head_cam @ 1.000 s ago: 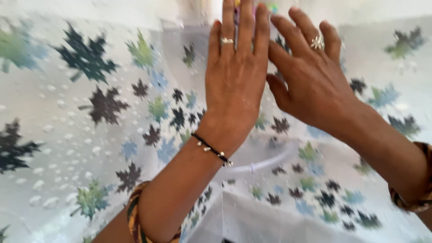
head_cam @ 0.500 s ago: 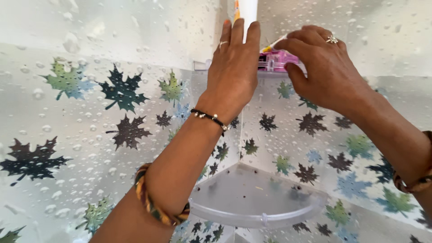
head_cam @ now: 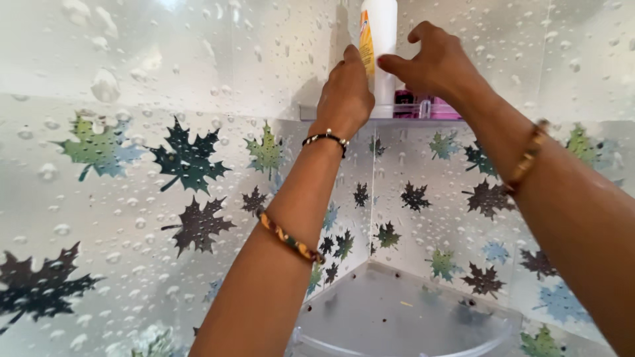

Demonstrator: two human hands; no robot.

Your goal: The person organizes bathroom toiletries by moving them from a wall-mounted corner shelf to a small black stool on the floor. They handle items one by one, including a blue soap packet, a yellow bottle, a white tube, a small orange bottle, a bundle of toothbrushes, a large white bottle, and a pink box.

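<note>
Bottle: a tall white bottle [head_cam: 378, 49] with an orange label strip stands upright on the upper shelf [head_cam: 344, 114], in the corner of the two walls; its top is cut by the picture edge.
Left hand: the left hand [head_cam: 345, 92] is against the left side of the bottle, fingers curled toward it; the bottle hides the fingertips, so I cannot tell if it really grips or only steadies.
Right hand: the right hand [head_cam: 433, 63] is on the right side, thumb touching the bottle, the other fingers bent and spread, not closed around anything.
Handling: it looks like stiff smooth plastic, probably not fragile. How full it is does not show, so the weight I cannot judge. Being tall and narrow, it may tip easily, and the smooth wall can slip; the best hold seems around the middle of the body, from both sides.
Shelf neighbours: a pink thing [head_cam: 423, 106] lies on the same shelf, just beside the bottle, to the right.
Below: a lower shelf [head_cam: 397, 317], grey, with a few dark specks.
Walls: tiles [head_cam: 165, 165] with maple leaves and drop pattern.
</note>
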